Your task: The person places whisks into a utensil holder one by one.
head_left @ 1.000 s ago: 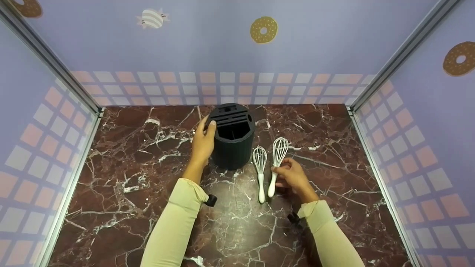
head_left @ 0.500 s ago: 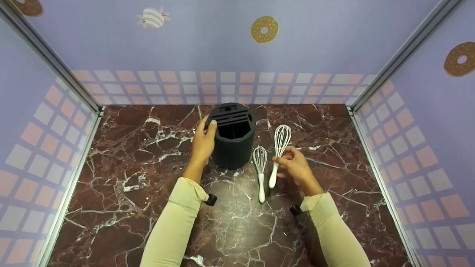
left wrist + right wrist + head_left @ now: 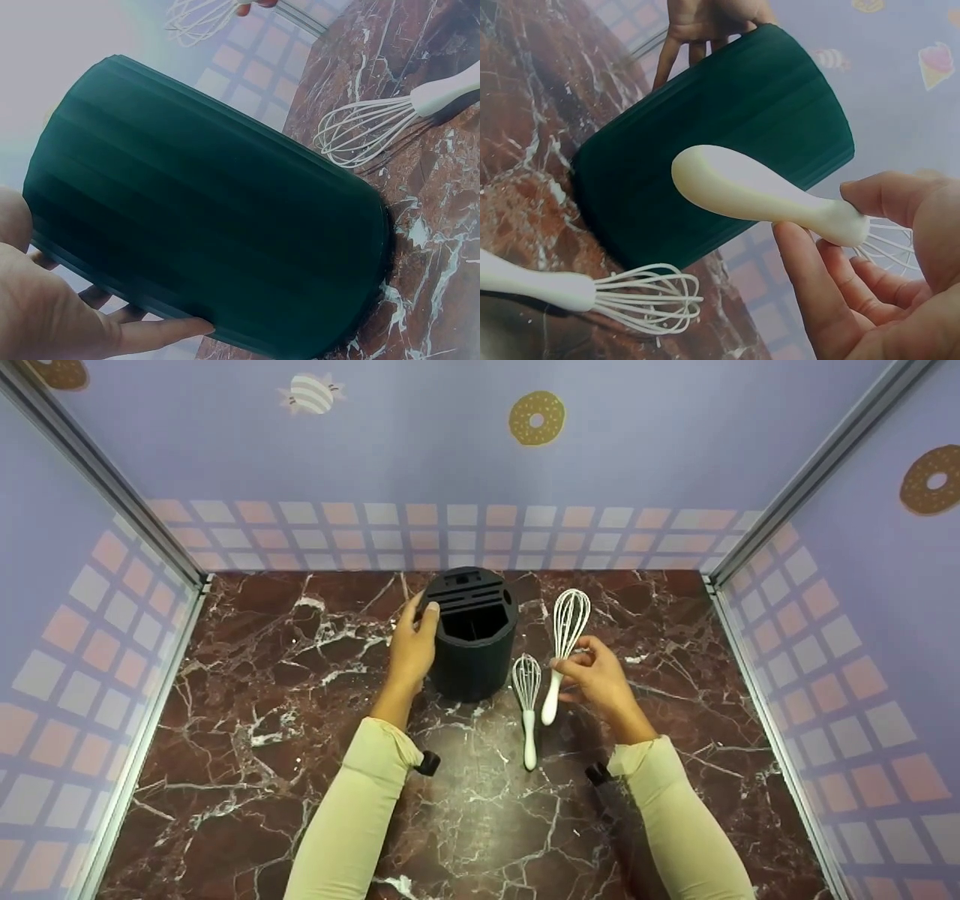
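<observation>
My left hand [image 3: 411, 656] holds the side of a dark green, round knife holder [image 3: 471, 667], its thumb at the black slotted top. The holder stands upright on the table. My right hand [image 3: 604, 686] pinches a white whisk [image 3: 742, 184] where the handle meets the wires, between thumb and fingertips. That whisk is raised beside the holder, its wire head pointing away and its handle end towards me. A second white whisk [image 3: 529, 735] lies on the table, between the holder and my right hand, wires towards the back.
The table [image 3: 247, 810] has a dark red marbled top. Lilac walls with a checked band [image 3: 360, 540] close it in at the back and both sides. Slots and a large divided opening [image 3: 474, 622] show in the holder's top.
My right hand has lifted its whisk and moved it towards the back, up beside the holder. My left hand, the holder and the other whisk stay in place.
</observation>
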Motion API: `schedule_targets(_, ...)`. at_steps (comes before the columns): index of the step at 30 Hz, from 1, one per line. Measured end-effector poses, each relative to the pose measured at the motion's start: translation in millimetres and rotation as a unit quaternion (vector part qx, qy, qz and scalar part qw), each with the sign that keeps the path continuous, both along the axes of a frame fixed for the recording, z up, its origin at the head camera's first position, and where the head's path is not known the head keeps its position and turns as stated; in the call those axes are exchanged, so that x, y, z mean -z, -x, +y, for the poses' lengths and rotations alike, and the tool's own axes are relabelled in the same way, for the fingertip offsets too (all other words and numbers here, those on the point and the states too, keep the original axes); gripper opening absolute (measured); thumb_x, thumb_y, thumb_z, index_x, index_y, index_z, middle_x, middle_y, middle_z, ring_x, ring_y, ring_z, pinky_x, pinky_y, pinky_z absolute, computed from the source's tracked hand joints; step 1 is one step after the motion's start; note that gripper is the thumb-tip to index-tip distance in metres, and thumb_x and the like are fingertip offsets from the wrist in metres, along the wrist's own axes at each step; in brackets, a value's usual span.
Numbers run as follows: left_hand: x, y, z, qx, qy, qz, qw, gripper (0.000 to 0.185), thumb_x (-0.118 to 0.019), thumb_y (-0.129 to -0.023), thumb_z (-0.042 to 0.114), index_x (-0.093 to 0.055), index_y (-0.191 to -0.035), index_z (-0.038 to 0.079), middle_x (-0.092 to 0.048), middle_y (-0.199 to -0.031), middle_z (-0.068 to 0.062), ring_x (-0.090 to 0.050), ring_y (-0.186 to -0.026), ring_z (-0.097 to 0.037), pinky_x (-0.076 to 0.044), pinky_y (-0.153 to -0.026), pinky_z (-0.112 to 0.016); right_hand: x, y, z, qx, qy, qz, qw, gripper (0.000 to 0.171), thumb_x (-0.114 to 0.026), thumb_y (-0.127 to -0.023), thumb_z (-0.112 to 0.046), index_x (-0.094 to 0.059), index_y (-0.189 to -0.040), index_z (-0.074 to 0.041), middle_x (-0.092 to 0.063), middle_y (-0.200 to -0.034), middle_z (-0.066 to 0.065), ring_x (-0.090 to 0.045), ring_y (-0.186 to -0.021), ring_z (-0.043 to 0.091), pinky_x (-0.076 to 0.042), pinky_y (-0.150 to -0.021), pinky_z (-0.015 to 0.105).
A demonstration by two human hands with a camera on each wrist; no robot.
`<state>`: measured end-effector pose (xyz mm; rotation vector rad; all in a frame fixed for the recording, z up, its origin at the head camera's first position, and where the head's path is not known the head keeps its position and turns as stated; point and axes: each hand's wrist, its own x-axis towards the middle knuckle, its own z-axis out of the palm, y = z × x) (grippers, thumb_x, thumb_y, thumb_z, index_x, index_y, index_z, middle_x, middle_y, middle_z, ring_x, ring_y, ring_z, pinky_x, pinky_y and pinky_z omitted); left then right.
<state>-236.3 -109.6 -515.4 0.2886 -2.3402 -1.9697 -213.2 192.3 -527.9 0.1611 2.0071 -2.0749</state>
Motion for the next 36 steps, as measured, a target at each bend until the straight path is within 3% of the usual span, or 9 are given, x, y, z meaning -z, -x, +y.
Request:
schedule_targets(4, -1.0, -0.4, 0, -0.001, 0.000, -0.005, 1.0000, 0.057, -0.048, -0.104, 0.056, -0.043, -0.156, 0.032, -0.047, -0.154, -0.007, -0.050, -0.136, -0.030, -0.043, -0.110, -0.052, -8.5, 1.8, -6, 0.005, 0.008, 0.008, 1.000, 0.046, -0.077, -0.088, -0.005, -0.044, -0.120, -0.004, -0.059, -0.082, 0.002, -0.065, -0.064, 0.017, -0.062, -0.062, 0.051)
schedule_targets(13, -1.1, -1.3, -1, 0.011, 0.003, -0.011, 0.9999, 0.060, -0.045, -0.103, 0.059, -0.038, -0.157, 0.034, -0.048, -0.153, -0.008, -0.049, -0.138, -0.030, -0.041, -0.113, -0.052, -32.3, 8.3, -22, 0.007, -0.014, 0.034, 0.999, 0.044, -0.080, -0.086, -0.008, -0.046, -0.114, -0.008, -0.058, -0.089, 0.004, -0.069, -0.066, 0.020, -0.062, -0.059, 0.045)
schedule_targets(19, -1.3, -1.5, -1, 0.016, 0.007, -0.020, 0.9996, 0.063, -0.043, -0.103, 0.063, -0.035, -0.159, 0.036, -0.043, -0.157, -0.008, -0.046, -0.141, -0.031, -0.040, -0.114, -0.052, -50.5, 13.5, -33, -0.001, -0.021, 0.067, 0.998, 0.048, -0.080, -0.086, -0.009, -0.048, -0.121, -0.001, -0.061, -0.093, 0.008, -0.069, -0.070, 0.022, -0.061, -0.068, 0.057)
schedule_targets(23, -1.2, -0.7, 0, 0.009, 0.009, -0.016, 0.9998, 0.061, -0.044, -0.104, 0.060, -0.037, -0.158, 0.034, -0.046, -0.155, -0.007, -0.048, -0.139, -0.029, -0.041, -0.114, -0.051, -60.4, 17.8, -39, -0.006, -0.024, 0.087, 0.996, 0.045, -0.080, -0.086, -0.009, -0.050, -0.119, -0.003, -0.063, -0.091, 0.008, -0.069, -0.069, 0.020, -0.059, -0.067, 0.061)
schedule_targets(36, -0.5, 0.1, 1, 0.002, 0.004, -0.010, 0.9999, 0.060, -0.046, -0.104, 0.057, -0.039, -0.158, 0.032, -0.046, -0.155, -0.007, -0.048, -0.139, -0.028, -0.042, -0.113, -0.050, -85.2, 29.3, -64, -0.020, -0.043, 0.147, 0.988, 0.043, -0.080, -0.085, -0.008, -0.056, -0.120, -0.003, -0.066, -0.094, 0.010, -0.072, -0.072, 0.021, -0.062, -0.060, 0.050)
